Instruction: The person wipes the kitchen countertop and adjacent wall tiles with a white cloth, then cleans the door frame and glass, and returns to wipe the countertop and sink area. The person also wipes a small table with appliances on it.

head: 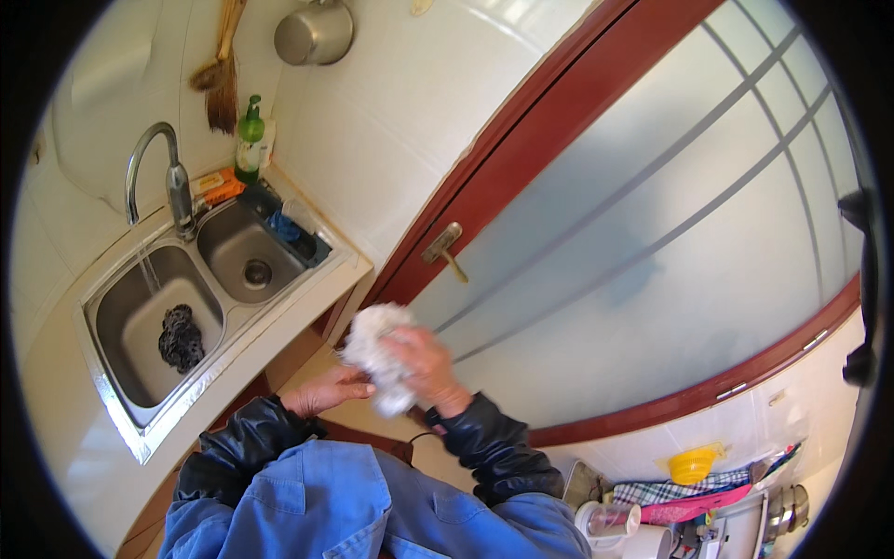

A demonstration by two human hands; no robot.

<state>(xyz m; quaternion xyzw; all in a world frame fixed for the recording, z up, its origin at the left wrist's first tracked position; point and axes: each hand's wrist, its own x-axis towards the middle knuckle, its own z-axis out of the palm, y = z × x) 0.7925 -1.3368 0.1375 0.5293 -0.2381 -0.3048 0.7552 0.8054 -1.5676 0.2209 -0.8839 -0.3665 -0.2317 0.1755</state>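
A fluffy white cloth [377, 342] hangs bunched between my hands, in front of the blue apron. My right hand [422, 363] grips it from the right side, a little blurred. Low on its left side is my left hand [328, 393], with the thumb reaching to the cloth; whether those fingers close on it cannot be told. To the left, water runs from a chrome faucet [180, 195] into the larger basin of a steel double sink [150, 293], where a dark, wet, crumpled cloth [181, 339] lies.
A green pump bottle [249, 143] and an orange packet [220, 186] stand behind the smaller basin. A blue cloth [283, 227] lies in a dark tray beside it. A red-framed frosted glass door with a lever handle [443, 250] is ahead. Containers and a yellow bowl [691, 466] are at lower right.
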